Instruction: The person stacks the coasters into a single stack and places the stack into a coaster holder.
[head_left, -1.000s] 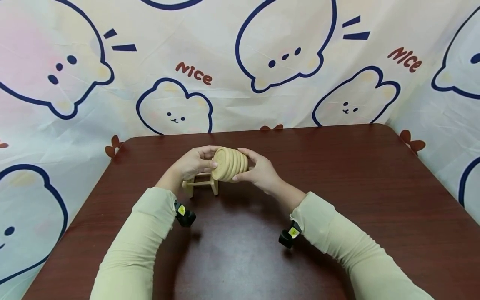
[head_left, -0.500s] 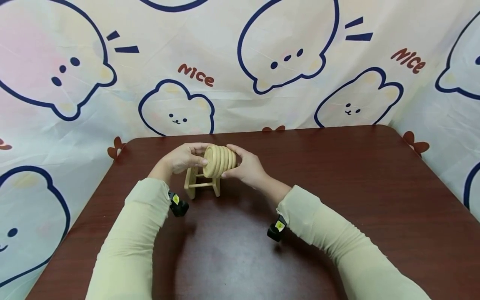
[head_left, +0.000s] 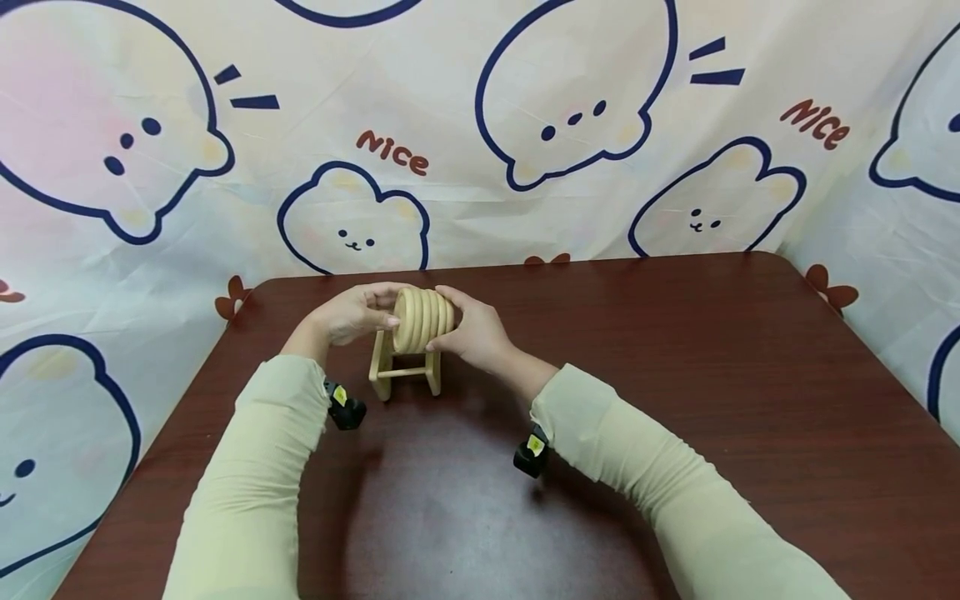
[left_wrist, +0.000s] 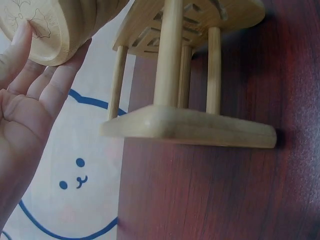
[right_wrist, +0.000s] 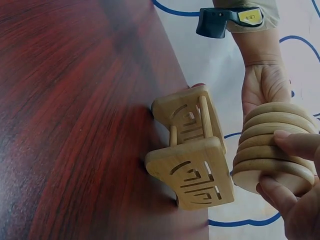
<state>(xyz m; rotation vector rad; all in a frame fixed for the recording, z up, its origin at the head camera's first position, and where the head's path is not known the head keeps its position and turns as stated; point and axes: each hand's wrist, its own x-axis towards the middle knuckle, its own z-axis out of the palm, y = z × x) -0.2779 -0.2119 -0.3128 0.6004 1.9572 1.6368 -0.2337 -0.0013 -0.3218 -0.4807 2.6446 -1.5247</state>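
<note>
Both hands hold a stack of several round pale-wood coasters [head_left: 422, 321], turned on edge, over the upper part of a small wooden coaster holder [head_left: 382, 367]. My left hand [head_left: 343, 317] is at the stack's left end; in the left wrist view its thumb presses the engraved face of the end coaster [left_wrist: 52, 37], fingers behind the edge. From the other end my right hand [head_left: 476, 335] grips the stack, thumb and fingers spread round the rims. In the right wrist view the holder [right_wrist: 202, 175] shows two slotted side panels joined by round rods, standing just beside the stack.
The holder stands on a dark red-brown table [head_left: 675, 375]. Behind the table hangs a pale cloth [head_left: 465, 217] printed with cartoon bears. A black wrist camera [head_left: 345, 408] sits below the left cuff, another camera [head_left: 531, 452] below the right.
Both hands have carried the coaster stack left, from the holder's right side to right over it. More of the holder's front shows below the stack. The holder stays in place.
</note>
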